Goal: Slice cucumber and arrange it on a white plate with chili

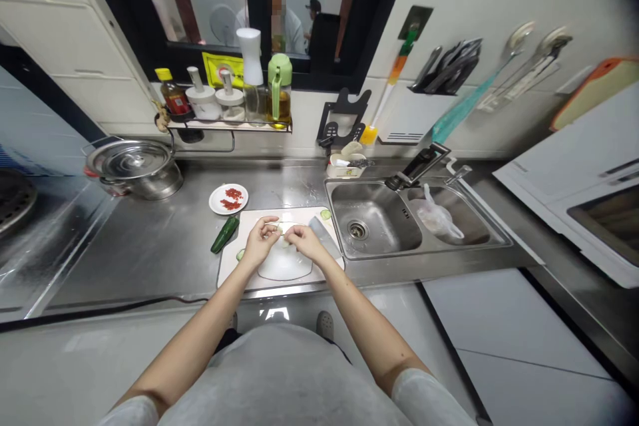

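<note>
Over a white plate on the cutting board, my two hands meet with fingers pinched. My left hand grips a thin pale slice, seemingly cucumber, and my right hand pinches at its other side. A broad knife blade lies on the board to the right of my right hand. Cucumber ends rest at the board's upper right and left edge. Left of the board is a dark green piece of cucumber. Behind it stands a small white plate with chopped red bits.
A double sink adjoins the board on the right, with a plastic bag in its far basin. A lidded steel pot stands at the left. Seasoning bottles line a wall rack. A person shows at the window.
</note>
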A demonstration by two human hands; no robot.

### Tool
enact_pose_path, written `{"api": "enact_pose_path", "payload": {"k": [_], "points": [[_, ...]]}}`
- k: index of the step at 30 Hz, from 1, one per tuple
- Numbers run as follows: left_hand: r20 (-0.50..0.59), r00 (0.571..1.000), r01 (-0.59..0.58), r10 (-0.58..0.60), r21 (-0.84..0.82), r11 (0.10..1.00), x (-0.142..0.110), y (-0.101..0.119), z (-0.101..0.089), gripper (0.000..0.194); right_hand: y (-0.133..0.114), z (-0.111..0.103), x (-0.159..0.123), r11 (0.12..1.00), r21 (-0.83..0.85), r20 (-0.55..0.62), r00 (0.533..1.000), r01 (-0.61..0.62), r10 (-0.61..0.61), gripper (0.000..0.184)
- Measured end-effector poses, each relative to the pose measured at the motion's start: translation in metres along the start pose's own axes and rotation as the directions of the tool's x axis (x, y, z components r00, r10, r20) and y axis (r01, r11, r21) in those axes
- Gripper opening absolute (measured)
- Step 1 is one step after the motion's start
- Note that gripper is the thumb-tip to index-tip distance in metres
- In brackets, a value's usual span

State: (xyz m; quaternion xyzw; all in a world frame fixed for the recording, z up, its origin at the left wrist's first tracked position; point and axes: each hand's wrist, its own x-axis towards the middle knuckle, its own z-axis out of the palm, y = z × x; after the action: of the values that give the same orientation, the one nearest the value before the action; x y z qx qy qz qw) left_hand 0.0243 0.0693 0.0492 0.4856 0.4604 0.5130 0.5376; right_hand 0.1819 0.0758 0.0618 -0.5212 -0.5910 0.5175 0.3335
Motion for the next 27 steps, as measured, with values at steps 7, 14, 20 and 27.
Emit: {"api": "enact_pose_path", "payload": {"k": [7,14,20,27], "points": [[-0.025,1.0,0.016,-0.012,0.144,0.989,0.018,-0.035,0.002,0.038,0.024,0.002,0.019,0.969,-0.042,0.023,0.969,-0.244,0.245,0.007],[-0.048,0.997,0.079,-0.063,0.523,0.849,0.039,-0.061,0.007,0.034,0.047,0.005,0.043,0.902,-0.228,-0.031,0.929,-0.366,0.369,0.014],[-0.004,0.997,0.058,-0.081,0.735,0.676,0.048,-0.062,0.009,0.035,0.055,0.005,0.056,0.815,-0.423,-0.096,0.914,-0.396,0.394,0.016],[0.056,0.996,-0.015,-0.071,0.875,0.484,0.054,-0.059,0.008,0.035,0.047,0.012,0.06,0.693,-0.608,-0.177,0.917,-0.387,0.357,0.022]]}}
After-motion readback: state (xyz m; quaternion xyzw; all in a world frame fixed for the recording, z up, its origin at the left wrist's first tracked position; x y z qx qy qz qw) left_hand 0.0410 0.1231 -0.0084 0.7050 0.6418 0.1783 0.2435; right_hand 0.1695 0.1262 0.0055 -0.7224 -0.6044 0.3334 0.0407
